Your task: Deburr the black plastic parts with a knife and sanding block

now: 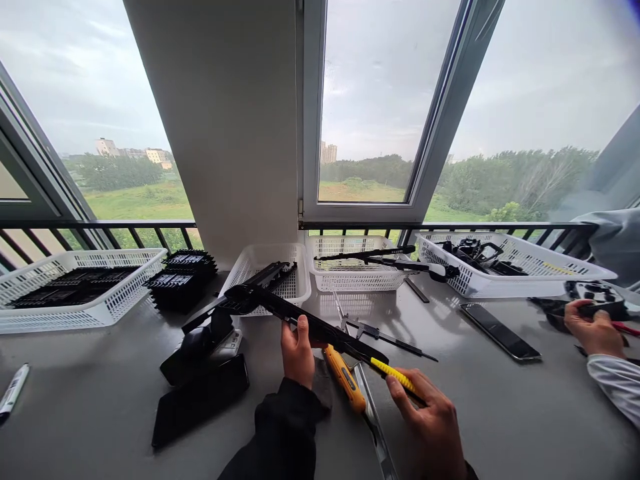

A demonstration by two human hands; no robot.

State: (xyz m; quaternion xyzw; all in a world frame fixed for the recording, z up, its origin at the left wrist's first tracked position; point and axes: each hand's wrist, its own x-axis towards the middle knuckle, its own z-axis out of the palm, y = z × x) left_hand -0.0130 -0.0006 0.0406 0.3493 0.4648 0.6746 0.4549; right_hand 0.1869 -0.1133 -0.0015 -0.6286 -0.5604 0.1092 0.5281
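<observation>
My left hand (298,352) is closed round the middle of a long black plastic strip (280,308) that slants up to the left over the table. My right hand (425,420) pinches a yellow-handled tool (395,375) whose tip meets the strip's lower right end. An orange utility knife (345,379) lies on the table between my hands. A metal caliper (380,333) lies just beyond it.
White baskets line the window: one at far left (30,319) with black parts, two in the middle (300,283) (360,280), one at right (525,280). A phone (500,332) lies at right. Another person's hand (593,330) holds black parts at the right edge.
</observation>
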